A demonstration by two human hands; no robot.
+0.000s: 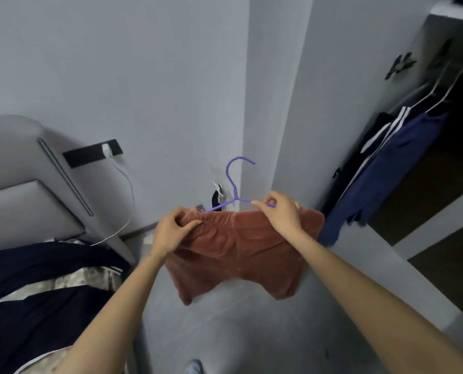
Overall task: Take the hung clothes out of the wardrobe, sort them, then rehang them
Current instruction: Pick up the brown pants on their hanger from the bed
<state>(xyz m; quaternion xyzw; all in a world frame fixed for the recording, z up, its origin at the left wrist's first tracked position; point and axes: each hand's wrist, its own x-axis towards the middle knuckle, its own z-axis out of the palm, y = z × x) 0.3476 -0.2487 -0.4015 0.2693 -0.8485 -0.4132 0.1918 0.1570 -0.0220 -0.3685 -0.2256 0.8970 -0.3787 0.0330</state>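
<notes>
Shorts [238,255] in rust-brown ribbed cloth hang in mid-air just below the middle of my feed, waistband up, both legs dangling over the grey floor [238,336]. Along the waistband runs a purple hanger [234,184]. Its hook stands up at twelve o'clock from the shorts, open end toward three o'clock, and its left arm dips to the waistband's nine-o'clock end. The left hand [171,230] comes in from seven o'clock and grips that end, fingers and thumb curled round a bunch of the cloth. The right hand [279,211] comes in from five o'clock and pinches the hanger's right arm between thumb and forefinger, right above the waistband. Whether it also holds cloth I cannot tell.

Out at two o'clock the wardrobe [441,31] stands open. Inside it hang a blue garment [387,171] and, just beside it toward ten o'clock, a black garment with white stripes [379,136]. At nine o'clock I see a grey padded headboard [22,171], with a black socket strip [90,155] on the wall beside it, a white charger [106,150] plugged in and its cable [129,190] trailing down. At eight o'clock dark clothes [36,265] lie heaped over a pale patterned cover [84,279].
</notes>
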